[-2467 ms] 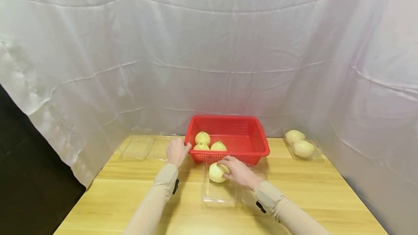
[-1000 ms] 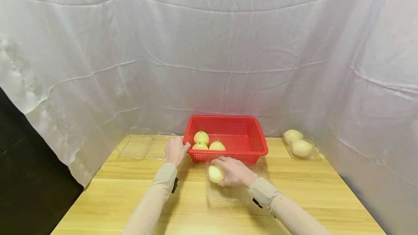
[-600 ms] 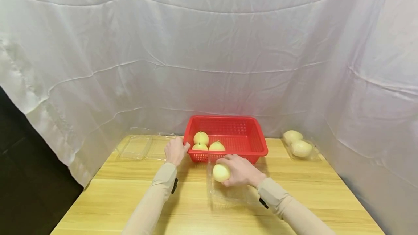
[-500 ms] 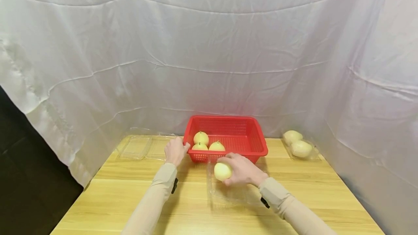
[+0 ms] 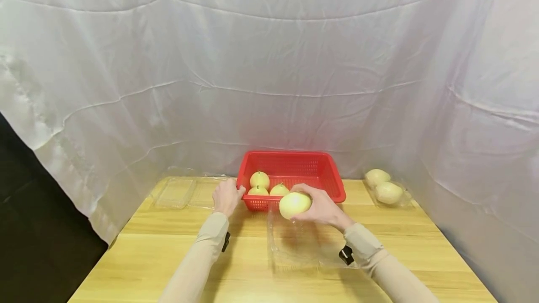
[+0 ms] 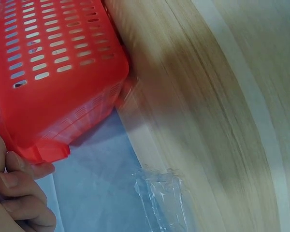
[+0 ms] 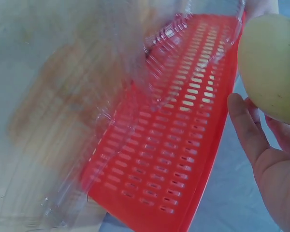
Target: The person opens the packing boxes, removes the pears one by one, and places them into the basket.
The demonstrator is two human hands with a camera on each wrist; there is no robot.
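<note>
In the head view my right hand holds a pale yellow pear just above the near rim of a red plastic basket. Fingers and thumb curl round the fruit, which also shows at the right of the right wrist view. Beneath it lies an open clear plastic clamshell box, blurred in the right wrist view. My left hand grips the basket's rim at the near left corner; curled fingertips show beside that rim. Several more pears sit in the basket's left part.
Another open clear box lies at the table's back left. At the back right, a clear box holds two pears. Pale curtains enclose the wooden table behind and at the sides.
My right hand has lifted the pear up from the near clear box and moved it a little to the right. The left hand has kept its grip on the basket.
</note>
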